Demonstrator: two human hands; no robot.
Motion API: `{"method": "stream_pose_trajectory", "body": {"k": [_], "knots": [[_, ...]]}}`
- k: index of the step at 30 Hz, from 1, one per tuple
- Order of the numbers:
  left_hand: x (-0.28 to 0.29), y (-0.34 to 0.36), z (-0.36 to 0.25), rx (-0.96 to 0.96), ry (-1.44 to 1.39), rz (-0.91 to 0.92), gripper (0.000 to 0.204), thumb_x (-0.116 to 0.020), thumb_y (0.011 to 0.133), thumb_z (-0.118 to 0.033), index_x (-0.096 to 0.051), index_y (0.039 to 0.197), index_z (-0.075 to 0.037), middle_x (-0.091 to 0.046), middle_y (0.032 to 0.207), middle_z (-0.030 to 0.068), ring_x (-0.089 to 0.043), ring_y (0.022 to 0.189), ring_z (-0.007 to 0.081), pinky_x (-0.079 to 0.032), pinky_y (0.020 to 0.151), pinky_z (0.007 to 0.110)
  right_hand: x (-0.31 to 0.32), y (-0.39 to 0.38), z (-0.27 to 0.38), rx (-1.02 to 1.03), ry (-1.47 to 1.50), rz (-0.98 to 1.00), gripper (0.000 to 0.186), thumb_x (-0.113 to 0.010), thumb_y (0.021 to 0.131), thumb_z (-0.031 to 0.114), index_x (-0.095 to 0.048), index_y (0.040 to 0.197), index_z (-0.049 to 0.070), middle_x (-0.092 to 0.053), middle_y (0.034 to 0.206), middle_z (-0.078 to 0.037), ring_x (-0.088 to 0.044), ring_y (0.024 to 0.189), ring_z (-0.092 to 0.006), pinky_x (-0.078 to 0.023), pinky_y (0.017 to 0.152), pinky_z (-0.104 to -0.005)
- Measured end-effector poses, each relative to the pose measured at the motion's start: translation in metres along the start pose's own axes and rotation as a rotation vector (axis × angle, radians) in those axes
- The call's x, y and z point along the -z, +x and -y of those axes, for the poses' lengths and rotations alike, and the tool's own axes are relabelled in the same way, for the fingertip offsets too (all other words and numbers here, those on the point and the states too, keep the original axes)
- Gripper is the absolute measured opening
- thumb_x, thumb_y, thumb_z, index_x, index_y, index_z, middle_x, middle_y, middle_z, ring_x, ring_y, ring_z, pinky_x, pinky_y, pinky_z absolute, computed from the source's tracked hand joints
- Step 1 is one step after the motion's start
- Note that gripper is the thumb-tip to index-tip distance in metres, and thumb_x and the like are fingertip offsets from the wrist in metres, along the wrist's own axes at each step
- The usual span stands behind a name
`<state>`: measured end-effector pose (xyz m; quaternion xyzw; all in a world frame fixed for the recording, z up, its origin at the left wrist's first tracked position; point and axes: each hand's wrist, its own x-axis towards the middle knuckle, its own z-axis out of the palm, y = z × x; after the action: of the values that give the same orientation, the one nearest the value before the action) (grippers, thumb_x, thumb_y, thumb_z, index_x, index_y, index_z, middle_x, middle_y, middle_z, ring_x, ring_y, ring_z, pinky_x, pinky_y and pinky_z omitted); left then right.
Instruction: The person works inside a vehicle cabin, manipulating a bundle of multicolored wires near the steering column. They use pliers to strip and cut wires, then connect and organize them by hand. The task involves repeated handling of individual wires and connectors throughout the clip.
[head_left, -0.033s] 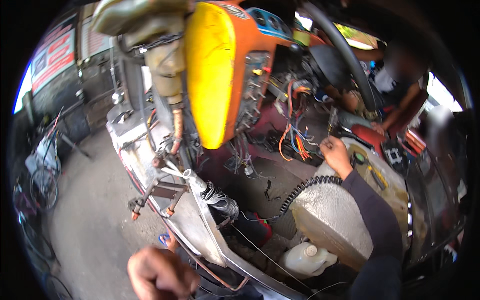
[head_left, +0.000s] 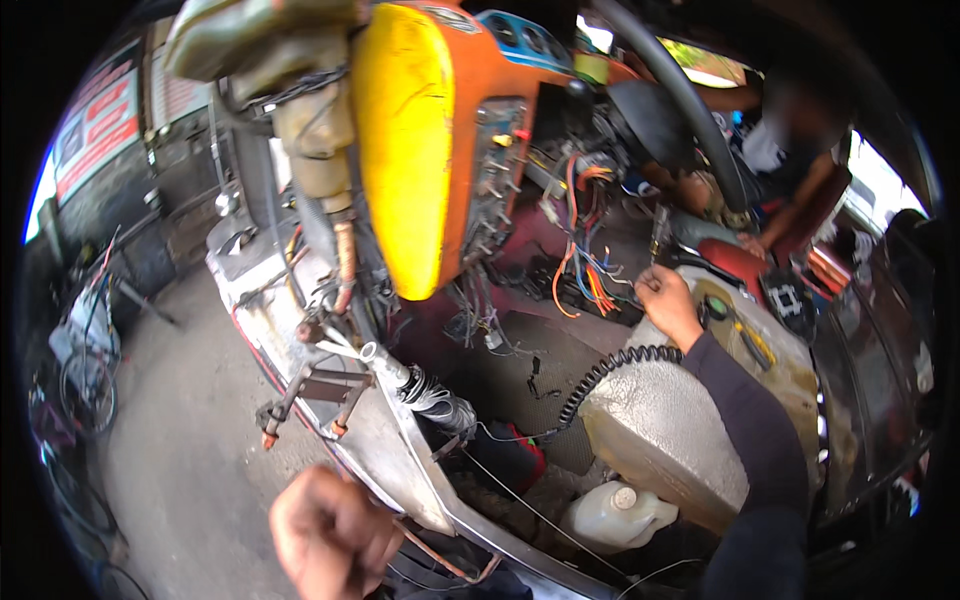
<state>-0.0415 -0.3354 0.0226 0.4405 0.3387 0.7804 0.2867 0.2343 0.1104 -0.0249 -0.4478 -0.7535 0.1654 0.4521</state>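
Observation:
My right hand [head_left: 660,298] pinches at the loose coloured wires [head_left: 590,280] under the orange and yellow dashboard housing [head_left: 405,160]; what sits between its fingertips is too small to name. A black coiled cable [head_left: 610,370] crosses near my forearm. My left hand [head_left: 330,530] is raised over the lower left edge of the silver body frame [head_left: 400,470], fingers curled closed, their contents hidden. Below my right arm are a silver textured cover [head_left: 660,420] and a white plastic jug [head_left: 610,515]. A yellow-handled tool [head_left: 750,345] lies on the cover's right part.
A person [head_left: 790,180] is at the upper right beside the black steering wheel [head_left: 705,120], a hand near a red seat [head_left: 725,260]. A metal bracket [head_left: 310,390] juts from the left side of the frame. Concrete ground [head_left: 170,450], clutter and a wheel [head_left: 85,390] are on the left.
My left hand has moved slightly up and right. My right hand stays at the wires, and the whole view has shifted a little.

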Motion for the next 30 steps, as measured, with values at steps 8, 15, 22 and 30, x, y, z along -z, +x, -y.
{"method": "stream_pose_trajectory", "body": {"k": [8, 15, 22, 30], "knots": [[-0.003, 0.073, 0.172, 0.382, 0.296, 0.289, 0.04, -0.046, 0.114, -0.03, -0.069, 0.104, 0.0, -0.039, 0.062, -0.0087, -0.032, 0.052, 0.0029, -0.027, 0.049, 0.024, 0.013, -0.006, -0.003, 0.009, -0.047, 0.019, 0.014, -0.071, 0.088, 0.012, -0.071, 0.095, -0.001, -0.071, 0.08, -0.012, -0.068, 0.074, -0.022, -0.053, 0.071, -0.036], [0.008, 0.074, 0.226, 0.365, 0.434, 0.324, 0.026, -0.058, 0.109, -0.018, -0.074, 0.117, 0.001, -0.052, 0.068, -0.0018, -0.045, 0.063, 0.0051, -0.04, 0.057, 0.026, 0.029, -0.011, 0.024, -0.028, -0.075, 0.198, 0.016, -0.072, 0.09, 0.013, -0.072, 0.098, 0.0, -0.071, 0.08, -0.011, -0.067, 0.075, -0.0203, -0.052, 0.071, -0.036], [0.005, 0.071, 0.217, 0.545, 0.361, 0.28, 0.023, -0.06, 0.108, -0.012, -0.072, 0.124, 0.0, -0.053, 0.067, -0.0038, -0.044, 0.057, 0.0033, -0.037, 0.052, 0.024, 0.049, 0.031, 0.035, 0.042, -0.403, 0.208, 0.023, -0.072, 0.085, 0.021, -0.073, 0.093, -0.001, -0.074, 0.088, -0.021, -0.074, 0.087, -0.0357, -0.056, 0.079, -0.0437], [0.006, 0.073, 0.223, 0.545, 0.346, 0.241, 0.016, -0.055, 0.11, -0.014, -0.062, 0.116, 0.0, -0.054, 0.063, -0.0007, -0.05, 0.051, 0.0068, -0.042, 0.048, 0.024, 0.02, 0.112, 0.001, 0.111, -0.548, 0.021, 0.026, -0.069, 0.087, 0.024, -0.075, 0.1, 0.003, -0.074, 0.1, -0.027, -0.071, 0.1, -0.0457, -0.056, 0.09, -0.0541]]}}
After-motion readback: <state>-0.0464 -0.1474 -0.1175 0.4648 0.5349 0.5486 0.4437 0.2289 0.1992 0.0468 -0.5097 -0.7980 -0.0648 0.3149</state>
